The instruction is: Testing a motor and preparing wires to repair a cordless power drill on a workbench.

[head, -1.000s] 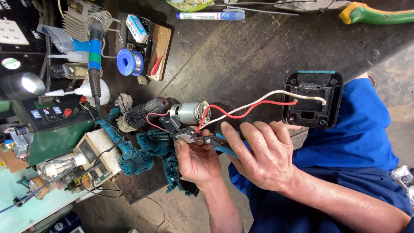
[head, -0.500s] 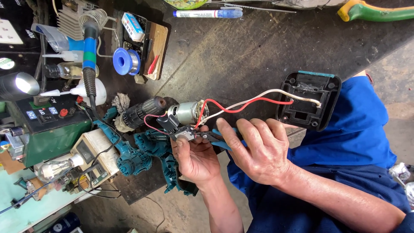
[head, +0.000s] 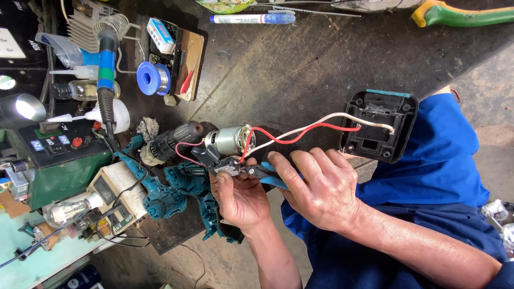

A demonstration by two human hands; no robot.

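Head view, looking down on a dark workbench (head: 321, 69). Left hand (head: 241, 198) closed around a small grey trigger switch (head: 227, 167), pinched between thumb and fingertips, just below a silver cylindrical motor (head: 230, 140). Right hand (head: 321, 187) wrapped around blue-handled pliers (head: 265, 175), jaws meeting the switch at its terminal side; fingers curled tight over the handles. Red wire (head: 300, 136) and white wire (head: 310, 124) running side by side from the motor and switch area to a black battery-terminal housing (head: 380, 126), lying flat near the bench edge, well apart from both hands. Black drill chuck and gearbox (head: 168, 142) coupled to the far end of the motor. Teal drill shell halves (head: 176, 192) spread open beneath the left hand. Soldering iron (head: 106, 69) with blue and green grip resting in its coiled stand at upper left, beside a blue solder spool (head: 152, 78). Green box with switches (head: 59, 160) and a bare light bulb (head: 67, 211) at the left edge. White marker with blue cap (head: 251, 18) lying along the far side of the bench. Blue trousers (head: 428, 160) visible below the bench edge.
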